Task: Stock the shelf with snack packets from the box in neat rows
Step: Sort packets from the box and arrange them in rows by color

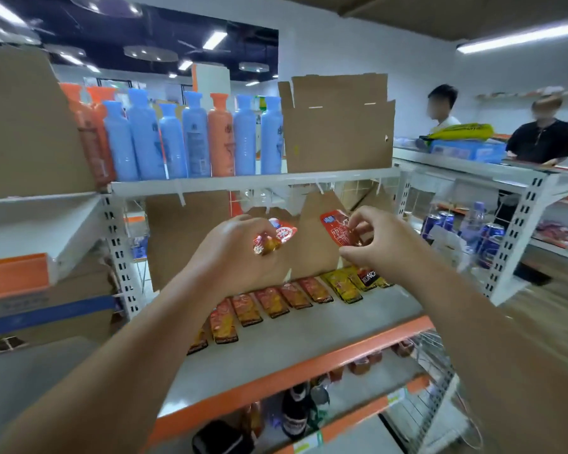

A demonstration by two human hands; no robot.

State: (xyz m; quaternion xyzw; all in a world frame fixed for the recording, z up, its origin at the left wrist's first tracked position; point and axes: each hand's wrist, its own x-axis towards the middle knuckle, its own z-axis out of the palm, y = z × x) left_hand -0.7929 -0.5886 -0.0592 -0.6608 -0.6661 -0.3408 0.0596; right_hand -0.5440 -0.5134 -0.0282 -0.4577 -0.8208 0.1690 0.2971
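- You are gripping a small bunch of red-and-gold snack packets (274,238) in your left hand (236,253); the fingers are curling round the bunch and clamping it
- Your right hand (379,245) is pinching a single red snack packet (336,228) between thumb and fingertips, holding it roughly upright, just right of the left-hand bunch and apart from it
- Both hands are hovering above the grey shelf (309,332), in front of the open cardboard box (184,234) standing at the back of it; one raised flap is showing between the two grips
- Below the grips, a row of red packets (276,303) is lying flat on the shelf, running from under your left wrist toward your right hand; whether their edges are touching, cannot tell
- Directly beneath the right-hand grip, yellow packets (341,285) are lying at the right end of that row
- Above the grips, blue and orange bottles (177,139) are standing upright on the upper level, with a second cardboard box (338,132) just to their right
- Well to the right of the right-hand grip, two people (541,139) are standing in the background, and blue cans (492,239) are sitting on a neighbouring rack
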